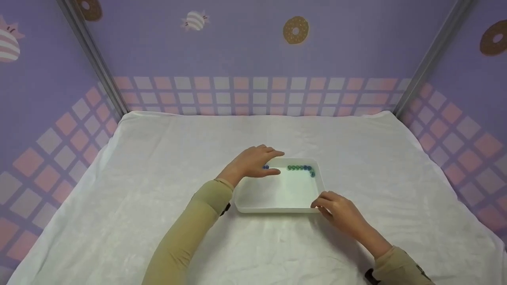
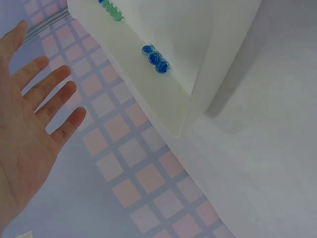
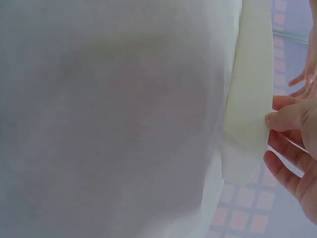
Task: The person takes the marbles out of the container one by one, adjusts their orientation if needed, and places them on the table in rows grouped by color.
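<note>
A white rectangular tray (image 1: 273, 210) lies on the cloth. Along its far wall sits a row of green marbles (image 1: 297, 168), with blue marbles (image 1: 313, 174) at the far right corner. In the left wrist view, three blue marbles (image 2: 154, 58) sit apart from the green ones near another corner. My left hand (image 1: 253, 161) hovers over the tray's far left part, fingers spread and holding nothing; it partly hides the marbles there. At the near right corner, my right hand (image 1: 340, 208) pinches the tray's rim between thumb and fingers, as the right wrist view also shows.
White cloth (image 1: 178, 138) covers the table on all sides of the tray. Purple panels with a pink and white checked band (image 1: 259, 97) stand behind and at both sides, joined by grey metal posts (image 1: 429, 59).
</note>
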The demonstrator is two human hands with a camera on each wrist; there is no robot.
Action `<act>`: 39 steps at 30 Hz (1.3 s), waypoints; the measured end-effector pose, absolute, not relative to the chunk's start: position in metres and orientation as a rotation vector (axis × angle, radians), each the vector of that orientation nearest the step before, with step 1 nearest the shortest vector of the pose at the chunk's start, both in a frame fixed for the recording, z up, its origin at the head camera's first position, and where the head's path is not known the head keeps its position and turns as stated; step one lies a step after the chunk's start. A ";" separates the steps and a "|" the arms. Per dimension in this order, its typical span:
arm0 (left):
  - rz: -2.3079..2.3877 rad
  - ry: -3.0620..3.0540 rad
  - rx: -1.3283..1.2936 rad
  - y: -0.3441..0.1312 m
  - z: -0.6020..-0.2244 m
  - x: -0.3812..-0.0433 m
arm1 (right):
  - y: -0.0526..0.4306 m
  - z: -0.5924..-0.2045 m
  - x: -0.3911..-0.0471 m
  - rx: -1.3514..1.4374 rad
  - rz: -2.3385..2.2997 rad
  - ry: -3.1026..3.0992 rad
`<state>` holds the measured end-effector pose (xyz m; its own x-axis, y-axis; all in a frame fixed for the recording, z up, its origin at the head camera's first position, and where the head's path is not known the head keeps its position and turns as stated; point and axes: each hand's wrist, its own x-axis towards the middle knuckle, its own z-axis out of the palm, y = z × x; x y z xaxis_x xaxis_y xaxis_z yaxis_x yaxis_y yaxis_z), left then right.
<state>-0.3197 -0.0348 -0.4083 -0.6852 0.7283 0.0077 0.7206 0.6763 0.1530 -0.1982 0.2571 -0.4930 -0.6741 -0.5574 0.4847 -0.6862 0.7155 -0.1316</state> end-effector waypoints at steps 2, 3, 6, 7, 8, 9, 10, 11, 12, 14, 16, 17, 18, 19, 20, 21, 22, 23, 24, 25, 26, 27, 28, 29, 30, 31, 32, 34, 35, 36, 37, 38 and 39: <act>0.202 2.819 1.235 -0.030 -0.407 -0.321 | 0.257 -0.493 -0.198 0.948 0.431 -2.527; 0.191 2.815 1.243 -0.028 -0.407 -0.322 | 0.257 -0.492 -0.197 0.941 0.435 -2.541; 0.145 2.797 1.272 -0.021 -0.407 -0.324 | 0.256 -0.491 -0.197 0.923 0.444 -2.581; 0.130 2.790 1.285 -0.019 -0.407 -0.324 | 0.255 -0.491 -0.197 0.919 0.443 -2.589; 0.099 2.788 1.300 -0.017 -0.407 -0.324 | 0.255 -0.491 -0.197 0.920 0.439 -2.591; 0.082 2.784 1.314 -0.015 -0.406 -0.325 | 0.254 -0.491 -0.197 0.923 0.437 -2.591; 0.057 2.782 1.327 -0.014 -0.406 -0.325 | 0.254 -0.491 -0.198 0.929 0.438 -2.584; 0.028 2.780 1.339 -0.013 -0.406 -0.326 | 0.254 -0.492 -0.198 0.935 0.435 -2.575; 0.003 2.779 1.350 -0.011 -0.405 -0.327 | 0.253 -0.493 -0.198 0.944 0.432 -2.562; -0.029 2.769 1.369 -0.009 -0.405 -0.328 | 0.253 -0.494 -0.199 0.956 0.428 -2.543; -0.056 2.755 1.380 -0.006 -0.404 -0.329 | 0.253 -0.495 -0.199 0.959 0.430 -2.537; -0.067 2.748 1.385 -0.004 -0.404 -0.330 | 0.253 -0.495 -0.199 0.957 0.423 -2.538; -0.076 2.741 1.387 -0.002 -0.403 -0.331 | 0.253 -0.495 -0.199 0.956 0.417 -2.542; -0.086 2.736 1.390 0.000 -0.403 -0.333 | 0.253 -0.494 -0.199 0.952 0.414 -2.550; -0.093 2.733 1.390 0.002 -0.402 -0.334 | 0.254 -0.494 -0.199 0.949 0.412 -2.559; -0.096 2.729 1.386 0.005 -0.401 -0.336 | 0.254 -0.493 -0.199 0.945 0.409 -2.569; -0.091 2.726 1.380 0.008 -0.399 -0.338 | 0.254 -0.492 -0.199 0.943 0.404 -2.575; -0.079 2.715 1.370 0.012 -0.398 -0.340 | 0.254 -0.492 -0.199 0.939 0.404 -2.583; -0.063 2.704 1.361 0.016 -0.396 -0.343 | 0.255 -0.491 -0.199 0.933 0.405 -2.591; -0.038 2.689 1.353 0.020 -0.395 -0.346 | 0.255 -0.490 -0.198 0.928 0.407 -2.598; -0.018 2.673 1.344 0.024 -0.394 -0.348 | 0.255 -0.490 -0.198 0.925 0.408 -2.602; -0.006 2.658 1.336 0.028 -0.393 -0.351 | 0.255 -0.489 -0.198 0.922 0.410 -2.605; 0.009 2.644 1.328 0.032 -0.392 -0.354 | 0.255 -0.489 -0.198 0.921 0.415 -2.605; 0.024 2.632 1.319 0.035 -0.392 -0.356 | 0.255 -0.489 -0.199 0.919 0.420 -2.608; 0.037 2.627 1.316 0.038 -0.392 -0.358 | 0.255 -0.489 -0.199 0.920 0.424 -2.609; 0.046 2.624 1.311 0.040 -0.392 -0.359 | 0.255 -0.488 -0.199 0.921 0.427 -2.610; 0.056 2.625 1.305 0.042 -0.393 -0.360 | 0.254 -0.488 -0.199 0.922 0.432 -2.611; 0.085 2.625 1.292 0.046 -0.395 -0.363 | 0.254 -0.488 -0.199 0.920 0.437 -2.614; 0.098 2.626 1.287 0.048 -0.397 -0.364 | 0.254 -0.487 -0.199 0.920 0.439 -2.617; 0.108 2.627 1.281 0.049 -0.398 -0.366 | 0.253 -0.487 -0.198 0.918 0.441 -2.620; 0.121 2.625 1.273 0.051 -0.400 -0.367 | 0.253 -0.487 -0.198 0.916 0.441 -2.623; 0.133 2.627 1.262 0.052 -0.402 -0.368 | 0.253 -0.488 -0.198 0.916 0.442 -2.626; 0.144 2.629 1.253 0.053 -0.403 -0.369 | 0.252 -0.488 -0.198 0.918 0.443 -2.626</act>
<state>-0.3693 0.0528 -0.4034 -0.6098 0.7762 -0.1601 0.7541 0.6304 0.1841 -0.1981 0.2524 -0.4878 -0.7406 -0.5417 0.3975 -0.6422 0.7448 -0.1814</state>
